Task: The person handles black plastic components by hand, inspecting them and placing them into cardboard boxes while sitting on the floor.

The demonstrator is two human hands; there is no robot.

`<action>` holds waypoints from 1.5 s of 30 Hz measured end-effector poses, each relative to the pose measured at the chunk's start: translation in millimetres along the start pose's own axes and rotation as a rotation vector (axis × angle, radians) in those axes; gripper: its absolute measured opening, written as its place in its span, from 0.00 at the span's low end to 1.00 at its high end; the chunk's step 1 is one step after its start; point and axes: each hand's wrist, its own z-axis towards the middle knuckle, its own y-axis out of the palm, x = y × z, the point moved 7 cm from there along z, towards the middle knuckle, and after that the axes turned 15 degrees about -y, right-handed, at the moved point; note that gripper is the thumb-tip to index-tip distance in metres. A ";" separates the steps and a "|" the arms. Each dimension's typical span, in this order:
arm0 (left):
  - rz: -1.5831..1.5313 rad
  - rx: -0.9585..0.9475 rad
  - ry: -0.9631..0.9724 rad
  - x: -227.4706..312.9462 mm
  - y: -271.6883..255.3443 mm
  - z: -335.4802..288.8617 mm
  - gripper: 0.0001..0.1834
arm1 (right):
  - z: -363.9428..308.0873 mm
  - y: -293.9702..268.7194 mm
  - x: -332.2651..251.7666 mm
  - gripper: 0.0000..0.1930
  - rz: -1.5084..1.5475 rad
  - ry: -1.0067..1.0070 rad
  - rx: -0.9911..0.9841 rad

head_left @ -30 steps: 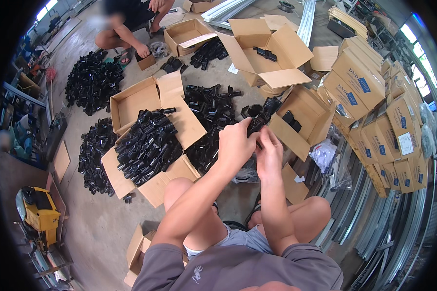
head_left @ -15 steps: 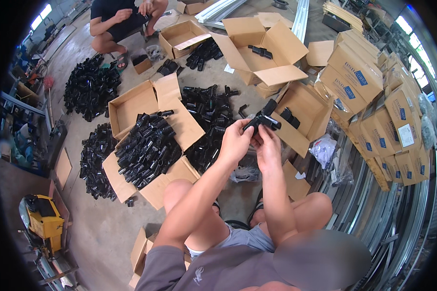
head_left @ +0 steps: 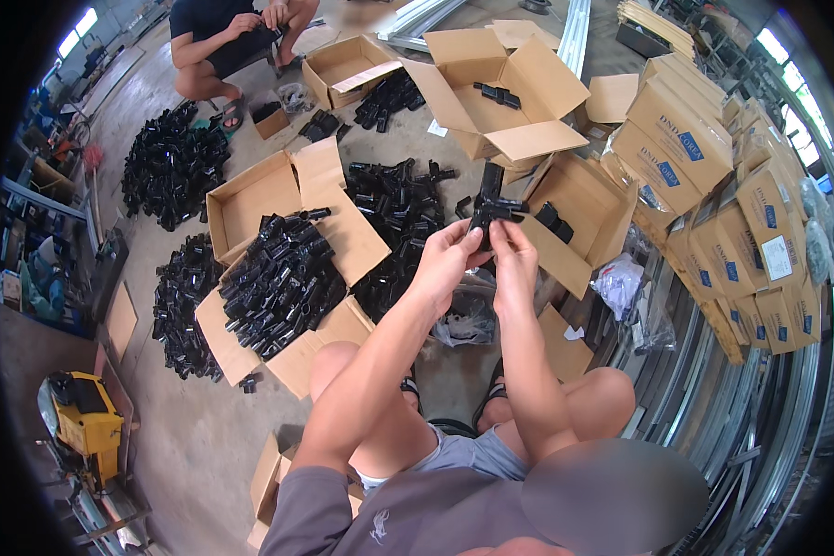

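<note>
A black branched fitting (head_left: 491,193), glossy and with a stub out to the right, is held up in front of me between both hands. My left hand (head_left: 449,258) pinches its lower end from the left. Thumb and fingers of my right hand (head_left: 512,252) close on it from the right, just under the stub. Behind my left hand lies a heap of similar black parts (head_left: 394,208). To the right of the fitting stands an open carton (head_left: 598,208) with a few black pieces (head_left: 553,222) inside.
An open carton piled with black parts (head_left: 283,287) stands at left, with more heaps (head_left: 176,167) beyond. A large open carton (head_left: 463,97) is ahead. Stacked cartons (head_left: 672,139) and metal profiles (head_left: 713,417) line the right. Another person (head_left: 218,46) crouches at far left.
The fitting has turned more upright in my hands, its upper end swinging left and up. Both hands still grip it. The other person's hands have shifted slightly.
</note>
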 end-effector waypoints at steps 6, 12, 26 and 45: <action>-0.183 0.005 -0.031 0.1 -6.7 -8.1 0.15 | -7.8 -46.7 104.0 0.14 -0.040 0.129 0.196; -0.190 0.090 0.083 11.3 -3.2 -6.7 0.12 | -64.3 -97.3 241.1 0.11 -1.136 0.298 -0.544; -0.304 0.153 0.100 12.8 -18.5 -6.5 0.14 | -93.0 -77.9 257.4 0.14 -1.419 0.153 -0.662; -0.482 0.197 0.292 24.8 3.1 -14.6 0.17 | 42.4 37.4 -109.1 0.10 -0.328 -0.361 -0.365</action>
